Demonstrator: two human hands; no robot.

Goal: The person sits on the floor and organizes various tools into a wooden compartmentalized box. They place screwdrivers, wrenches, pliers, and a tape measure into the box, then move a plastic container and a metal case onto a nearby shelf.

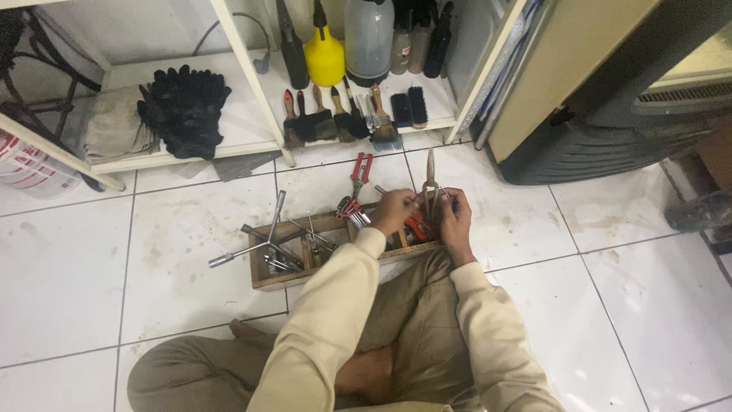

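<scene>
1. Crossed legs and a bare foot (366, 374) sit closest to you, right under the wooden tool tray (263, 281); anything dropped lands on skin.
2. Your left hand (393, 211) is curled into the tray's right compartment, touching a red-handled tool (418, 226). What it grips, cannot tell.
3. Your right hand (455, 221) is closed on the metal pliers (431, 177), tips pointing away, handles low over the tray.
4. Risk: handles snapping shut could pinch your left fingers.
5. Cross wrench (263, 243) overhangs the tray's left end; a nudge may tip it out.
</scene>
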